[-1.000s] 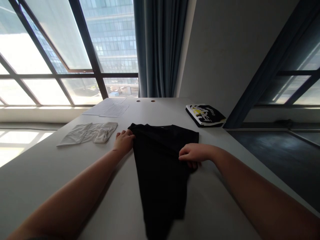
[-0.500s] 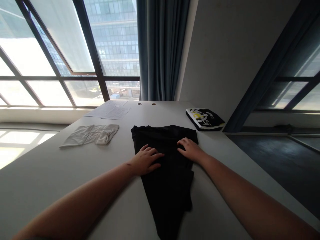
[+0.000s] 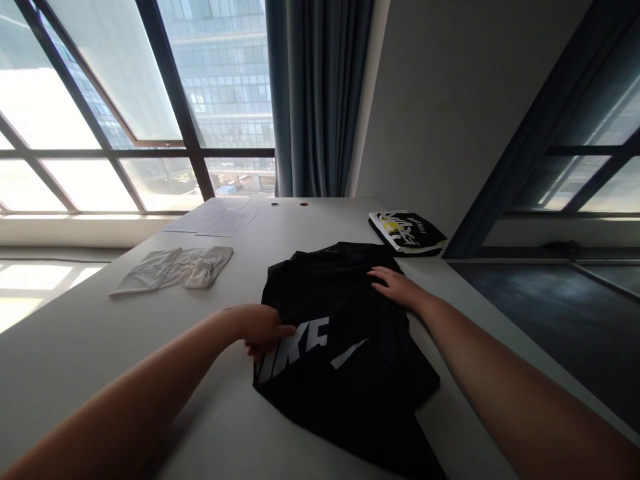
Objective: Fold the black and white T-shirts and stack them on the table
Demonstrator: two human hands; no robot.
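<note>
A black T-shirt (image 3: pixel 325 287) with white block lettering and part of a white logo lies on the white table in front of me, partly folded over on itself. At its left edge, my left hand (image 3: pixel 264 325) is closed on the cloth beside the lettering, with the thumb on top and the other fingers curled underneath. Across the upper right of the shirt rests my right hand (image 3: pixel 395 287), open, fingers stretched out on the fabric. The lower part of the shirt trails toward me and runs past the bottom of the view.
To the left on the table (image 3: pixel 210 360) lies a crumpled white garment (image 3: pixel 170 268). Sheets of paper (image 3: pixel 225 222) are behind it. A stack of folded clothes (image 3: pixel 407 233), black and white with a yellow print, sits near the right edge. A blue curtain (image 3: pixel 320 100) hangs beyond.
My left hand has gone from lying on the shirt to gripping its left edge. The cloth has shifted, uncovering the white lettering. My right hand moved slightly right.
</note>
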